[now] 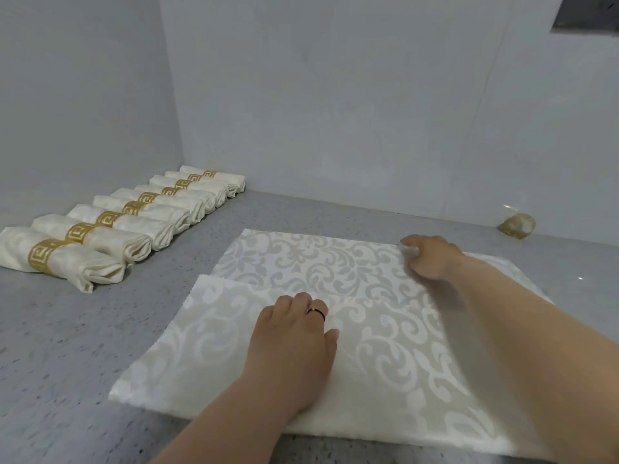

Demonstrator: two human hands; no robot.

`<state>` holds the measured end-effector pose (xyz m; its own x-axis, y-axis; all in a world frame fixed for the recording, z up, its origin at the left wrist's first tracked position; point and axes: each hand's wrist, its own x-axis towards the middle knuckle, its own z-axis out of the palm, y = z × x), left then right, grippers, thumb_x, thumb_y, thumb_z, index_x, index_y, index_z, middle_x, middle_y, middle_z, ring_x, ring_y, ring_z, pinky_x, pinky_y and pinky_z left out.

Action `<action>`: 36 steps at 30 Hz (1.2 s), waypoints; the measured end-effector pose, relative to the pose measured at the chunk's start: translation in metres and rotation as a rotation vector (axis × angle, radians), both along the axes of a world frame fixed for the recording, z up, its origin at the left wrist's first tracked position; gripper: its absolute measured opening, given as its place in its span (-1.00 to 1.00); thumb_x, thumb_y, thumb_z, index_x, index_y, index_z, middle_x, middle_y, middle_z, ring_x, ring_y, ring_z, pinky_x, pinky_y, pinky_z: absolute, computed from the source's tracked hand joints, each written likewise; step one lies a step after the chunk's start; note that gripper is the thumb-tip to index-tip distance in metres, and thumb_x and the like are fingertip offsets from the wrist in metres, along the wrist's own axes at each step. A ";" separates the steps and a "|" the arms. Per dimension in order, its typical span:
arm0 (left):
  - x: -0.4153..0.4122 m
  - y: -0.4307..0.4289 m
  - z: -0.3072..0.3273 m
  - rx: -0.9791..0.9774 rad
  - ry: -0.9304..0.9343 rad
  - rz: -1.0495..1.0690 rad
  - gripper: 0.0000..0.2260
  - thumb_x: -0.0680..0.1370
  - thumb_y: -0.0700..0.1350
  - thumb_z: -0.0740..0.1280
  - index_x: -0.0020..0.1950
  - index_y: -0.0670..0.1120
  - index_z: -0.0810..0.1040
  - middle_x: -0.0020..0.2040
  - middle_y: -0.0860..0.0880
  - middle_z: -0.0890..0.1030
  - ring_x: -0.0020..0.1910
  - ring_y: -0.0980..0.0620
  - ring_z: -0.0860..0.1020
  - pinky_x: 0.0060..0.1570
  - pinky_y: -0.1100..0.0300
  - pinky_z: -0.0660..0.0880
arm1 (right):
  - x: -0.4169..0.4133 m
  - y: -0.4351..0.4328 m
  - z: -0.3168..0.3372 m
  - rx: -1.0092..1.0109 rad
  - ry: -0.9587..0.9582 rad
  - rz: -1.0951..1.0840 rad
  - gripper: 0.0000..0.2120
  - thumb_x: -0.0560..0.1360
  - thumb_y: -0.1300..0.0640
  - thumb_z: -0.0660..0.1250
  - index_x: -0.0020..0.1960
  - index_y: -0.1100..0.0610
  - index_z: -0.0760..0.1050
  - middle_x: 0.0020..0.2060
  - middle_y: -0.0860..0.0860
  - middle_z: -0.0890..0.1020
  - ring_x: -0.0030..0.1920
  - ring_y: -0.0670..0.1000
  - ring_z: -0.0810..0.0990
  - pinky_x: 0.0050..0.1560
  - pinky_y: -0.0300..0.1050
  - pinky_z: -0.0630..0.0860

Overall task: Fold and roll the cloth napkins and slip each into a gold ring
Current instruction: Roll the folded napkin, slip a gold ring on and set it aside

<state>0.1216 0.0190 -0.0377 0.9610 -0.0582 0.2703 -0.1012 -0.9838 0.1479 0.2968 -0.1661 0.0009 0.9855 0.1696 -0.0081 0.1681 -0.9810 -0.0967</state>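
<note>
1. A damask napkin lies on the grey worktop, its near part folded over: the folding step is in hand.
2. The left hand rests on the folded layer, fingers curled under; whether it grips is unclear.
3. The right hand pinches the far edge.
4. Next, I judge: finish the fold square, then roll.
5. A loose gold ring waits far right; the ringed rolls line the left.

Soft, even, bright light, faint shadows only. Right forearm motion-blurred. Wide-angle bend at edges; small glare spots on bench.
</note>
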 end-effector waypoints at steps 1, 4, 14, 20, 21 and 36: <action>0.000 0.000 0.001 0.002 -0.001 0.000 -0.31 0.39 0.19 -0.39 0.39 0.05 0.19 0.32 0.10 0.27 0.28 0.07 0.24 0.25 0.24 0.15 | 0.006 0.002 -0.001 0.021 0.021 -0.041 -0.58 0.60 0.13 0.04 0.45 0.02 0.16 0.43 0.08 0.29 0.42 0.13 0.22 0.38 -0.03 0.15; 0.001 0.002 -0.002 0.026 0.049 0.027 -0.17 0.23 0.17 -0.46 0.38 0.06 0.20 0.32 0.12 0.26 0.29 0.08 0.23 0.24 0.25 0.15 | 0.018 0.008 -0.004 0.002 0.022 -0.076 -0.54 0.58 0.16 0.07 0.46 0.02 0.14 0.42 0.08 0.29 0.42 0.13 0.23 0.40 -0.01 0.10; 0.003 0.004 0.003 0.013 0.079 0.014 -0.63 0.62 0.08 -0.04 0.40 0.01 0.20 0.32 0.07 0.27 0.30 0.06 0.23 0.29 0.22 0.15 | -0.011 0.015 0.029 0.068 -0.289 0.123 -0.80 0.46 0.16 0.26 0.07 0.14 0.52 0.08 0.09 0.55 0.21 0.13 0.35 0.17 -0.11 0.23; -0.004 0.001 0.010 -0.094 -0.034 0.079 -0.51 0.56 0.08 0.18 0.45 -0.04 0.19 0.39 -0.01 0.28 0.36 0.00 0.28 0.34 0.15 0.18 | -0.082 0.002 0.053 0.217 -0.334 0.333 -0.98 0.46 0.17 0.29 -0.11 0.11 0.46 -0.13 0.00 0.53 -0.08 0.00 0.41 -0.04 -0.26 0.16; -0.007 0.002 0.013 -0.108 -0.173 0.083 -0.45 0.47 0.05 0.36 0.39 -0.10 0.30 0.31 -0.08 0.40 0.28 -0.06 0.41 0.28 0.08 0.30 | -0.095 0.000 0.055 0.198 -0.341 0.364 -0.98 0.46 0.16 0.29 -0.11 0.08 0.46 -0.13 0.00 0.54 -0.09 0.00 0.42 0.00 -0.25 0.16; -0.048 0.046 0.010 0.056 -0.384 0.174 -0.66 -0.09 -0.35 0.58 -0.42 -0.09 0.63 -0.35 -0.06 0.62 -0.33 -0.17 0.60 -0.15 0.13 0.24 | -0.206 -0.038 -0.010 -0.109 -0.482 0.454 -0.67 -0.10 0.04 0.54 -0.46 -0.08 0.42 -0.54 -0.23 0.25 -0.41 -0.19 0.49 0.07 -0.10 0.46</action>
